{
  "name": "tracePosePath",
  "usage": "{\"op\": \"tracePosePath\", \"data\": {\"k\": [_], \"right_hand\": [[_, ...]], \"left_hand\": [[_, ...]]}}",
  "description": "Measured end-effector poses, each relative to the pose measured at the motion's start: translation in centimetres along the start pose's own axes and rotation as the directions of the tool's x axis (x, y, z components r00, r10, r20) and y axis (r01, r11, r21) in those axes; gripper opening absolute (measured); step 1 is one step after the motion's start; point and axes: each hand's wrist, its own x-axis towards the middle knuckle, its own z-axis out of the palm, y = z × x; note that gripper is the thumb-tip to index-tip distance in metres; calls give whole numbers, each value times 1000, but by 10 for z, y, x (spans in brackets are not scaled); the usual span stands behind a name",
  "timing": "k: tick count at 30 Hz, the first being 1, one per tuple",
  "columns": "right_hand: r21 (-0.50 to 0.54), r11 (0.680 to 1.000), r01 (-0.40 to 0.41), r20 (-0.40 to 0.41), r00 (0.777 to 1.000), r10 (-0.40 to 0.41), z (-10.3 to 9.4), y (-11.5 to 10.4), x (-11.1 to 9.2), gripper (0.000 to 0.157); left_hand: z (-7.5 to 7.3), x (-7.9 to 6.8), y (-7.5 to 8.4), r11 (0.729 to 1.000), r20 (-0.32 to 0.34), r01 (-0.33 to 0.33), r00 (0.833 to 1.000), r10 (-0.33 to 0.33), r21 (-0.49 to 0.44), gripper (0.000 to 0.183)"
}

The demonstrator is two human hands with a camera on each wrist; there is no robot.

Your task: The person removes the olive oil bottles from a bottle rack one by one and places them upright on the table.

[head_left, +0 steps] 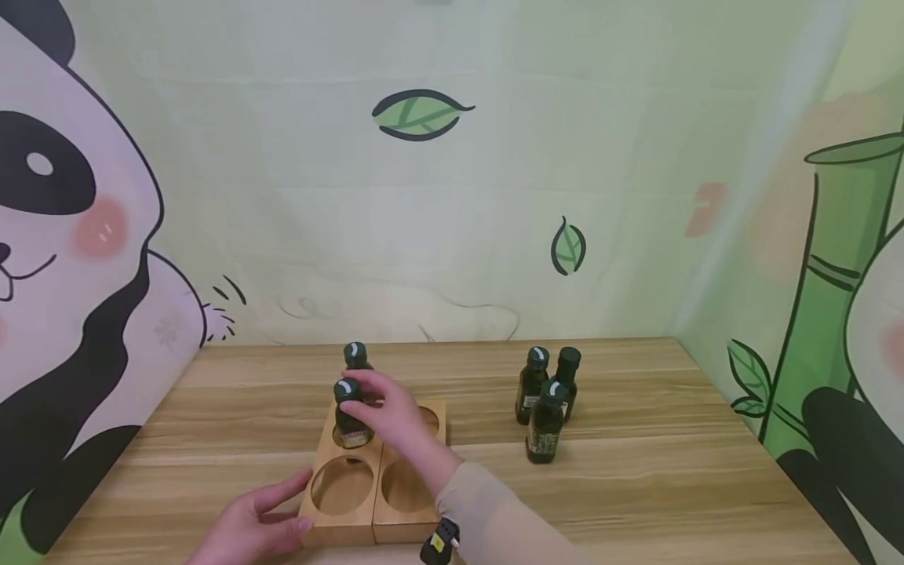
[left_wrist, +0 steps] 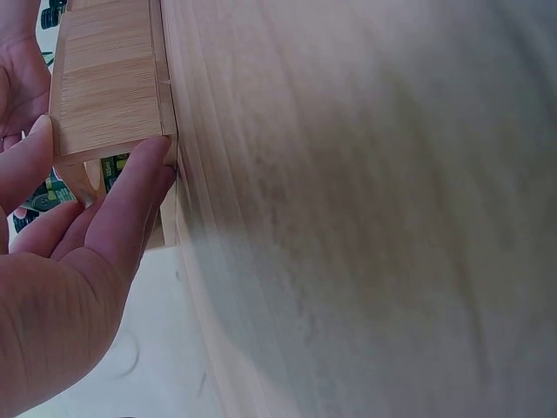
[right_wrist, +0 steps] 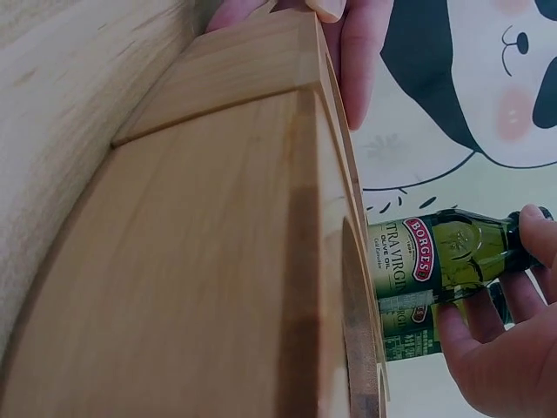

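Note:
My right hand (head_left: 395, 416) pinches the dark cap and neck of a small olive oil bottle (head_left: 351, 428). That bottle stands upright at the middle hole of the left row in a wooden holder (head_left: 344, 522). In the right wrist view, its green Borges label (right_wrist: 405, 261) shows above the holder's top face. Just behind it, another capped bottle (head_left: 356, 355) is partly hidden by my right fingers. My left hand (head_left: 250, 522) grips the holder's near left corner, thumb on one side and fingers on another. The left wrist view shows those fingers (left_wrist: 130, 196) against the wood.
Three more dark bottles (head_left: 544, 431) stand close together on the wood-grain table (head_left: 636, 471), to the right of the holder. A seam divides the holder lengthwise between two rows of round holes. A printed cloth (head_left: 318, 196) with pandas and leaves hangs behind the table.

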Motion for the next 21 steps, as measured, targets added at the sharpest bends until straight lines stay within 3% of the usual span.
{"op": "tracePosePath", "data": {"k": [11,21], "right_hand": [[18,1000,17,-30,999,-17,2,1,-1,36],[79,993,88,-57,995,-84,0,-7,-3,36]], "left_hand": [[-1,1,-1,1000,12,3,1000,-3,-19,80],[-3,0,-2,999,47,-20,999,21,-26,78]]}}
